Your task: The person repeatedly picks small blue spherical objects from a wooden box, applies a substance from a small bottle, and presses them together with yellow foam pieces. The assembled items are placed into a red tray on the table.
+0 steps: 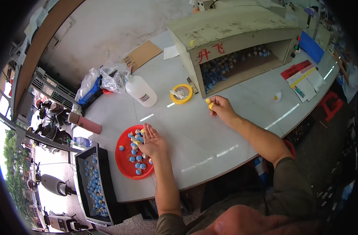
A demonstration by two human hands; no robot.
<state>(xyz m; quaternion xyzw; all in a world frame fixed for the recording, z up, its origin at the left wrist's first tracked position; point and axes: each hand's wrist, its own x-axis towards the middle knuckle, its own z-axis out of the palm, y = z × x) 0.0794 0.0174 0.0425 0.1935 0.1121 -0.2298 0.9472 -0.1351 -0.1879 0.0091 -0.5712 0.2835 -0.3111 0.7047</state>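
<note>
A red plate (126, 171) holds several small round blue pieces (139, 158) with pale, yellowish parts. My left hand (152, 141) is over its right side, palm partly showing, fingers stretched out and thumb apart from them. Yellow coverings wrap the tips of its thumb and a finger. No held piece can be made out there. Farther right, my right hand (223, 109) hovers above the table before the box-shaped cream machine (234, 33), fingers curled and yellow-covered tips close together. Whatever lies between those tips is too small to make out.
More blue pieces lie inside the machine's opening and in a black bin (110, 192) at the left edge. A white bottle (141, 91), yellow tape roll (181, 94) and pink flask (85, 122) stand around. At right are a small white bottle (278, 96) and papers (304, 84).
</note>
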